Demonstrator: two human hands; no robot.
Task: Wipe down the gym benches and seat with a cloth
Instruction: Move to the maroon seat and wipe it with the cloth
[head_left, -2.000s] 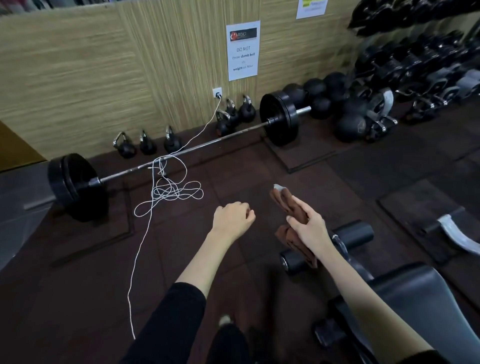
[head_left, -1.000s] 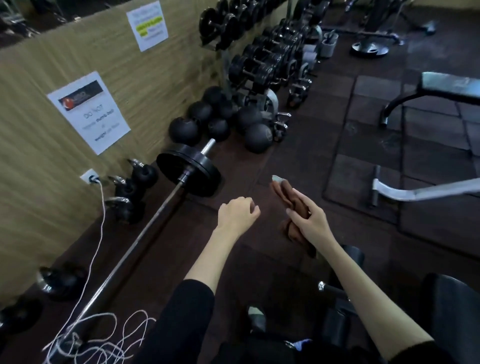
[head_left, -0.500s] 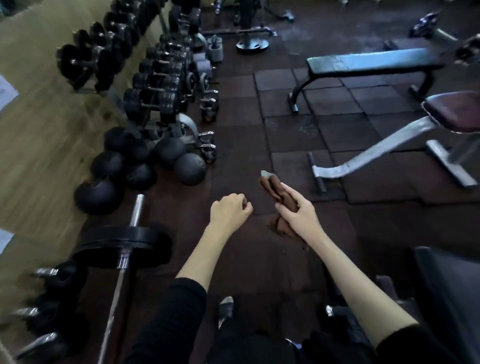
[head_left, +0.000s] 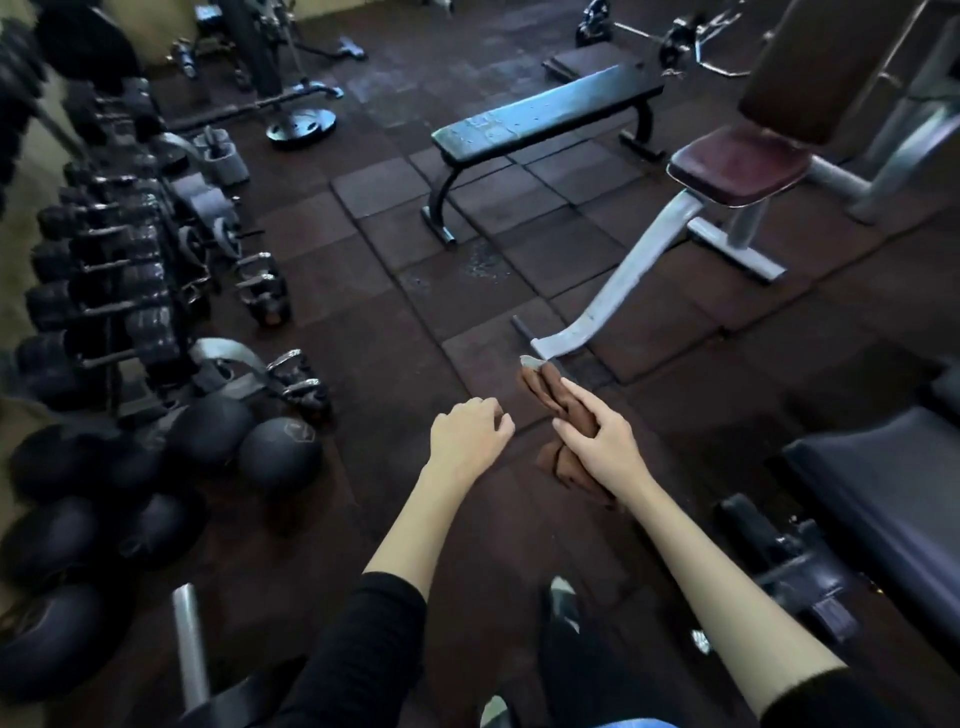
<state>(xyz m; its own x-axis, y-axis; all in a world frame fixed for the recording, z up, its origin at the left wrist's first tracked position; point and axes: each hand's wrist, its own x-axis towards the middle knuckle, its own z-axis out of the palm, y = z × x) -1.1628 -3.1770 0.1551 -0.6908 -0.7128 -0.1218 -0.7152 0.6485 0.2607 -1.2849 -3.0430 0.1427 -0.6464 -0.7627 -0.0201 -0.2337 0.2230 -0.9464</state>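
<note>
My right hand (head_left: 602, 441) holds a folded brown cloth (head_left: 558, 395) in front of me, above the dark floor. My left hand (head_left: 470, 431) hangs beside it, fingers loosely curled, holding nothing. A black flat bench (head_left: 540, 111) stands ahead at the far middle. To its right is a maroon seat (head_left: 737, 163) on a grey frame, with a backrest behind it. Part of a black padded bench (head_left: 878, 499) shows at the lower right, close to my right arm.
A dumbbell rack (head_left: 104, 270) and several black medicine balls (head_left: 275, 452) line the left side. A barbell end (head_left: 189, 639) lies at the lower left. The grey frame's long leg (head_left: 618, 291) reaches across the floor tiles toward my hands. My shoe (head_left: 563, 603) shows below.
The view has swung right, away from the wall and barbell, bringing the flat bench and maroon seat into sight. Both hands kept their pose, the cloth still in the right hand.
</note>
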